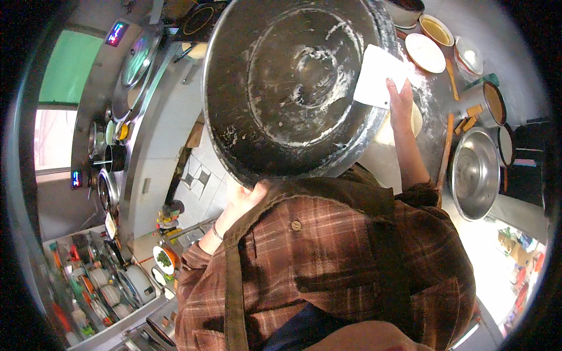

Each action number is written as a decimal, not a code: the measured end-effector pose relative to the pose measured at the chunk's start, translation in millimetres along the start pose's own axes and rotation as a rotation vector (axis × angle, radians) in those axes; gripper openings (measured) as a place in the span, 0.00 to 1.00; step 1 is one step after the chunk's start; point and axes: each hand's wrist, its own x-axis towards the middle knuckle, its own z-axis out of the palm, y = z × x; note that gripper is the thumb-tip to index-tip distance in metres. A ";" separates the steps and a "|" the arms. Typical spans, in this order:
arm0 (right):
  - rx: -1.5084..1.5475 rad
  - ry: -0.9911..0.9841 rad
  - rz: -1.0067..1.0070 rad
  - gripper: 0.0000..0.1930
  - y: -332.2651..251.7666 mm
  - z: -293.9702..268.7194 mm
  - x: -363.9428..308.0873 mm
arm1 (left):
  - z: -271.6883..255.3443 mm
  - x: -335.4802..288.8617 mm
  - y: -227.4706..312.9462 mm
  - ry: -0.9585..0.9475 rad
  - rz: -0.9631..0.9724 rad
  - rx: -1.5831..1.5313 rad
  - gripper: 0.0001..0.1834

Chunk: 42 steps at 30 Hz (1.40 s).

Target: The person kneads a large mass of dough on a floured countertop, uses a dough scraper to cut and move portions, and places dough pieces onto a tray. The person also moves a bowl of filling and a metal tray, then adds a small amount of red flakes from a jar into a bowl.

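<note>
A large round metal basin (281, 111), dark and streaked with white flour, is tilted up in front of me. My left hand (246, 199) grips its near lower rim, the fingers partly hidden behind the basin. In my right hand (401, 102) is a flat white dough scraper (377, 76), pinched between thumb and fingers. The scraper overlaps the basin's right side; whether it touches the metal I cannot tell. Pale dough (417, 121) lies on the counter behind my right wrist, partly covered by the basin and my arm.
Loose flour dusts the grey counter (433, 111). To the right are a white bowl (425, 52), a wooden rolling pin (446, 149), a shiny steel bowl (475, 172) and a pot (487, 100). On the left, a stove counter holds a dark saucepan (115, 157); a drawer of dishes (99, 286) stands below.
</note>
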 end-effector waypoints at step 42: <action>-0.139 -0.653 0.230 0.19 46.1 8.5 -71.4 | 21.2 11.0 -12.5 0.167 -0.320 -0.259 0.31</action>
